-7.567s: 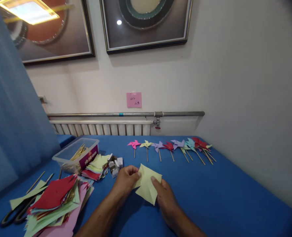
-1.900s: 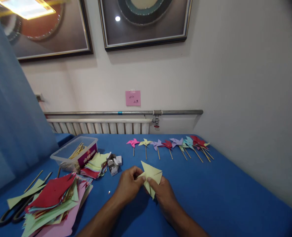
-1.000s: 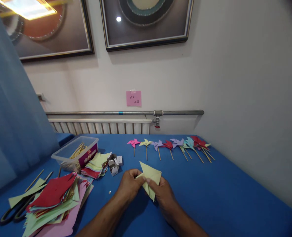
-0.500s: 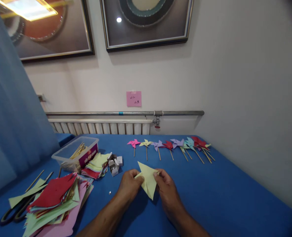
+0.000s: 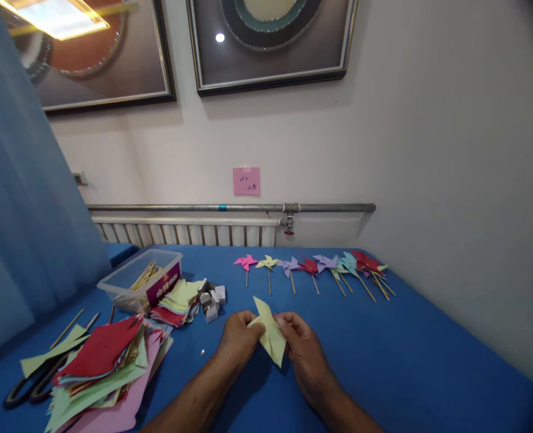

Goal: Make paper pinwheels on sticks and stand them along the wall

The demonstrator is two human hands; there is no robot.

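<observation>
A pale yellow paper pinwheel (image 5: 270, 337), partly folded, is held between my two hands above the blue table. My left hand (image 5: 241, 337) pinches its left side with thumb and fingers. At the right edge, my right hand (image 5: 301, 343) grips a paper corner between thumb and fingertips. One long point sticks up and another points down toward me. The fingertips hide the paper's centre in part. Beyond my hands lies a row of finished pinwheels on sticks, among them a pink pinwheel (image 5: 246, 262) and a red pinwheel (image 5: 309, 267).
On the left lie a stack of coloured paper (image 5: 99, 355), scissors (image 5: 41, 385) and a smaller paper pile (image 5: 180, 297). A clear plastic box (image 5: 113, 282) holds wooden sticks. Small open boxes (image 5: 211, 300) stand beside it. A tiny shiny piece (image 5: 202, 352) lies on the blue table (image 5: 396, 367).
My right fingers have drawn the right corner of the yellow paper inward, so its right side looks narrower. The whole view has shifted slightly.
</observation>
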